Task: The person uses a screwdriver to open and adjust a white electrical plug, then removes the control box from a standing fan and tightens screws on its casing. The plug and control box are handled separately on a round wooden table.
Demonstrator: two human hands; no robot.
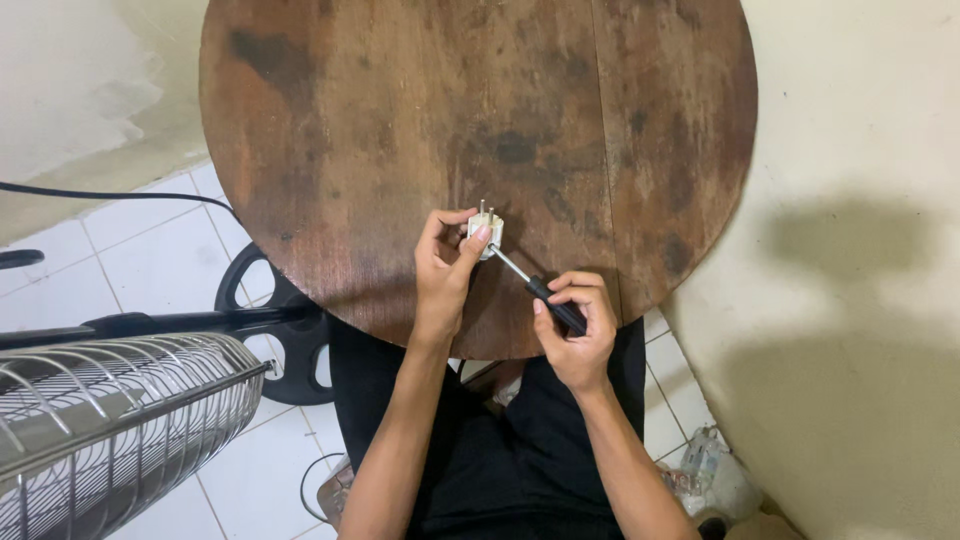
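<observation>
Plug [485, 232] pinched in left hand [443, 275] — right hand [578, 335] grips screwdriver [545, 291]; round table [350, 150] beneath, fan [110, 410] nearby.

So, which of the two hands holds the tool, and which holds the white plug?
The right hand grips the screwdriver by its black handle. The left hand pinches the white plug, prongs up, over the round wooden table.
</observation>
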